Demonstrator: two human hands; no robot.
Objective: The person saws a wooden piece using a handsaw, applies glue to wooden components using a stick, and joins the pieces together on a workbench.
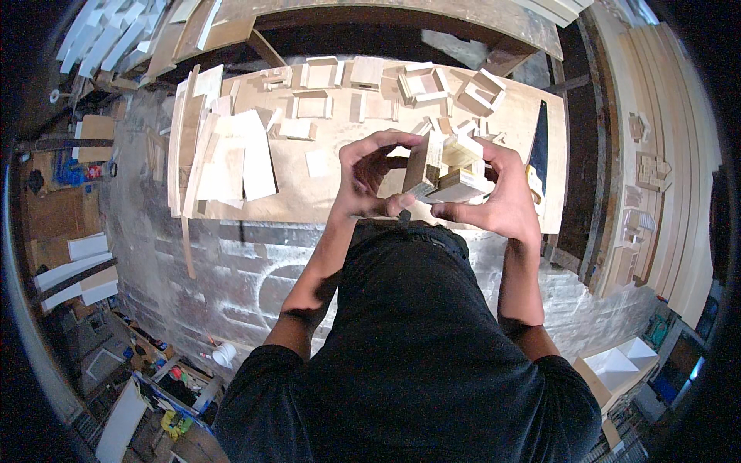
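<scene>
Close in front of my body, both hands hold up a small pale wooden box [421, 166] made of short boards. My left hand [364, 176] curls round its left board, fingers over the far end and thumb at the near end. On the opposite side my right hand [511, 199] grips the box between thumb and fingers. Its inner faces are partly hidden by the hands. Small wood pieces [440, 126] lie on the plywood worktop [297, 207] just beyond it.
Several small open wooden boxes [312, 105] stand along the worktop's far side. Thin boards and white sheets [251, 154] are stacked at its left. A dark-bladed handsaw [538, 139] lies at the right edge. Long planks [679, 170] run along the far right. A workbench [417, 19] stands beyond.
</scene>
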